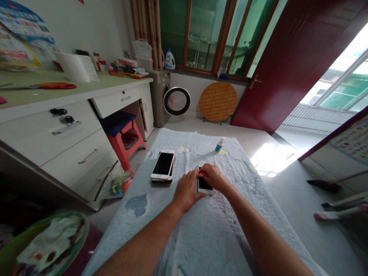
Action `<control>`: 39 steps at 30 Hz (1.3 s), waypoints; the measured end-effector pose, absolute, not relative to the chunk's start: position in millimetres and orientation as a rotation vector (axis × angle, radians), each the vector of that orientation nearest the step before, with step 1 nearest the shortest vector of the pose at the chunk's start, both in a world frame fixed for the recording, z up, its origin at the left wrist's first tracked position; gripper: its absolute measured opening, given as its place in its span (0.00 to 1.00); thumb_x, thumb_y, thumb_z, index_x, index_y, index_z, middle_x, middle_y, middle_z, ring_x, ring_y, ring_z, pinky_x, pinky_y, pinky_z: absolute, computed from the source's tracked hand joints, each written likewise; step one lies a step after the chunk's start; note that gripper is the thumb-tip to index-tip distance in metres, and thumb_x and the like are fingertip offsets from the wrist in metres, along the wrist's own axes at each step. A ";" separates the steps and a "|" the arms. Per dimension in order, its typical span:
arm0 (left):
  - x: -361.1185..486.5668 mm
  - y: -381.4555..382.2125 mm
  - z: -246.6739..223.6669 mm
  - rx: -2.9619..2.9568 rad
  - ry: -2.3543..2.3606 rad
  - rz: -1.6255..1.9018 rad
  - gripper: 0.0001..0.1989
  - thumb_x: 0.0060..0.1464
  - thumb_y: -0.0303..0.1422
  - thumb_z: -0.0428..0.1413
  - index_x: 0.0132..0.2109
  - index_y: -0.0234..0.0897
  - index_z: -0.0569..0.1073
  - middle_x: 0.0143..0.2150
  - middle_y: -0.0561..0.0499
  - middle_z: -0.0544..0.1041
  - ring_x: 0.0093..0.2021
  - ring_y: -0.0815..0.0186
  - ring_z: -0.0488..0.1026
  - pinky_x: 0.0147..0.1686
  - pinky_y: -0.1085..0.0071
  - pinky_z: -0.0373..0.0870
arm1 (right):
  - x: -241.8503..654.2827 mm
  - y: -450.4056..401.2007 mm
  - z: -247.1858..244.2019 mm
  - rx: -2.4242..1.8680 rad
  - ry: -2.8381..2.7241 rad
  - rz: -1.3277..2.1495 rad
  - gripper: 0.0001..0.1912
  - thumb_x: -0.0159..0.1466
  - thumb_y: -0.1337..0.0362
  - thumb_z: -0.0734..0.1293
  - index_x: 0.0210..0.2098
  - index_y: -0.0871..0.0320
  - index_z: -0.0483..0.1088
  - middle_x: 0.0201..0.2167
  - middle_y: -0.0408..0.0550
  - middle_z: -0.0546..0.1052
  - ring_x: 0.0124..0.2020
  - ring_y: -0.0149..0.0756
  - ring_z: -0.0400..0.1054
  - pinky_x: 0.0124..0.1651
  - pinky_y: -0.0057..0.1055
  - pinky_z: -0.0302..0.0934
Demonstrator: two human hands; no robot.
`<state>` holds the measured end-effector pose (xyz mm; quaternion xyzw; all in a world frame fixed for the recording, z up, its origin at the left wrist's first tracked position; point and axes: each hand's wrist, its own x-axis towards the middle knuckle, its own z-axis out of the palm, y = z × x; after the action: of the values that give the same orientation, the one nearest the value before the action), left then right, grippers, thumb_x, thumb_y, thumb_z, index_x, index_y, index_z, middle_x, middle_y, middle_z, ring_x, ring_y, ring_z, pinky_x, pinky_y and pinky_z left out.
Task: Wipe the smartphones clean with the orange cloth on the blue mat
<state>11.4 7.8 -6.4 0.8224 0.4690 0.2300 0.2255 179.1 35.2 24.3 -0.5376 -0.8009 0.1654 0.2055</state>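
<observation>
A white-framed phone with a dark screen lies on the blue cloth covering the table. My left hand rests along its left side, thumb at the lower edge and fingers pressed together. Over the upper part of the screen, my right hand pinches a small orange piece, perhaps a cloth, against the glass. To the left lies a stack of phones, with a white one on top, screen up. A small spray bottle stands near the far right part of the table.
White drawers and a red stool stand on the left. A waste bin is at the lower left, a bag of colourful items beside the table. Beyond are a washing machine and a round wooden board.
</observation>
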 end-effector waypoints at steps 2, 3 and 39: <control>11.0 8.1 -9.0 2.291 1.302 0.609 0.43 0.47 0.41 0.63 0.66 0.40 0.52 0.65 0.41 0.60 0.62 0.52 0.59 0.58 0.56 0.58 | 177.7 22.5 29.6 -1.465 -2.252 0.524 0.13 0.53 0.79 0.62 0.31 0.60 0.75 0.30 0.45 0.73 0.32 0.29 0.66 0.39 0.25 0.57; 10.8 8.3 -9.5 2.306 1.302 0.598 0.42 0.48 0.40 0.63 0.65 0.38 0.53 0.66 0.41 0.59 0.63 0.52 0.59 0.58 0.56 0.58 | 177.1 16.2 32.2 -1.451 -2.256 0.562 0.13 0.53 0.79 0.62 0.31 0.60 0.75 0.30 0.45 0.73 0.32 0.29 0.66 0.38 0.25 0.57; 10.4 8.5 -2.6 2.343 1.232 0.575 0.30 0.50 0.44 0.61 0.58 0.40 0.68 0.61 0.50 0.68 0.54 0.55 0.64 0.53 0.61 0.61 | 221.2 78.2 14.1 -1.888 -2.064 0.339 0.11 0.57 0.70 0.61 0.34 0.59 0.76 0.28 0.47 0.77 0.31 0.32 0.67 0.33 0.25 0.52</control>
<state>10.4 8.5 -2.6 0.8448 0.4442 0.2074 0.2145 221.2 78.2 14.1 -0.6614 -0.7229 0.1189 0.1611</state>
